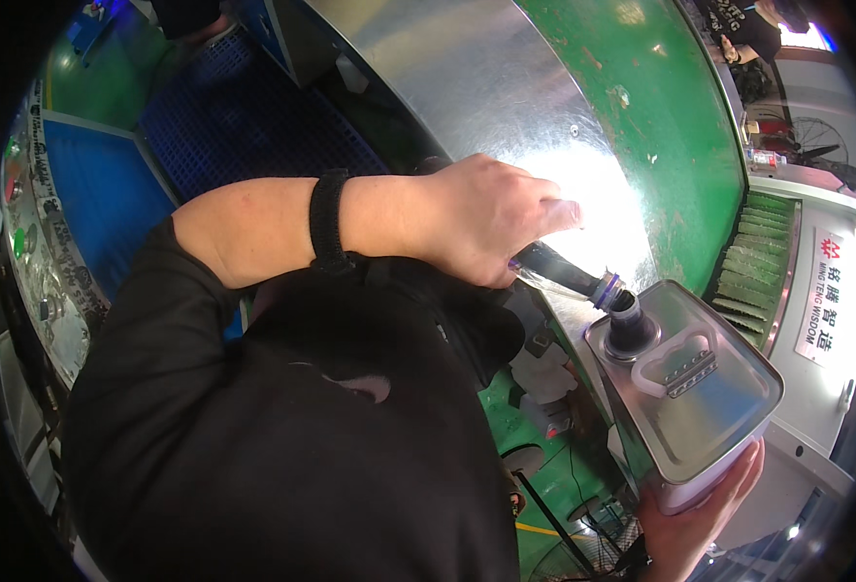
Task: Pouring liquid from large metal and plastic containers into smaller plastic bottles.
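My left hand (496,218), with a black band on its wrist, is closed round a clear plastic bottle (559,272) with a purple ring at its neck. Most of the bottle is hidden behind the hand. Tilted down to the right, its mouth meets the dark round spout (632,328) on top of a rectangular metal can (729,417). A white folding handle (680,364) sits on the can's lid. My right hand (695,519) grips the can's near lower side, fingers spread along its wall. Whether liquid is flowing, I cannot tell.
A shiny metal table (467,68) curves beyond my left hand. At the right stands a white machine (826,310) with rows of green bristles (758,257). A blue slatted pallet (224,107) lies at the far left. Another person (748,29) is at the top right.
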Demonstrator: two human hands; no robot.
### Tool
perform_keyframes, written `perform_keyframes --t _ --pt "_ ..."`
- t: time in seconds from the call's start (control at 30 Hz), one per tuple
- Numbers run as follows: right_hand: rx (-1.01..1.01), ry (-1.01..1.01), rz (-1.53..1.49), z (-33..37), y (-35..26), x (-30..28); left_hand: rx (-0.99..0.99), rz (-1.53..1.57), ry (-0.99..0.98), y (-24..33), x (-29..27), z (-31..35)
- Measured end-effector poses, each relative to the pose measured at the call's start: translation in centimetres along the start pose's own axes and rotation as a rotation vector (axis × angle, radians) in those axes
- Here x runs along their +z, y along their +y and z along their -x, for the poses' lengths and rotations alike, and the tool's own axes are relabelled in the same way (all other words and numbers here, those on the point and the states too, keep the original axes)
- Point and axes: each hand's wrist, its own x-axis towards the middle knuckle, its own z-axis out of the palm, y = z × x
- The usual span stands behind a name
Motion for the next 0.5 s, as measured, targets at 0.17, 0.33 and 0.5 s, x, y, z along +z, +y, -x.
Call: perform_keyframes --t 0.17,0.33,0.5 --pt "0.009 -0.005 0.022 -0.2 -0.2 -0.2 0.007 0.004 0.014 0.1 -0.1 0.0" --pt "-0.009 -0.015 0.029 -0.3 -0.2 -0.4 0.015 -0.005 0.018 0.1 -0.2 0.1" --pt "-0.227 -0.044 0.079 -1.8 -1.3 -1.5 0.017 0.000 0.018 0.0 0.0 0.0"
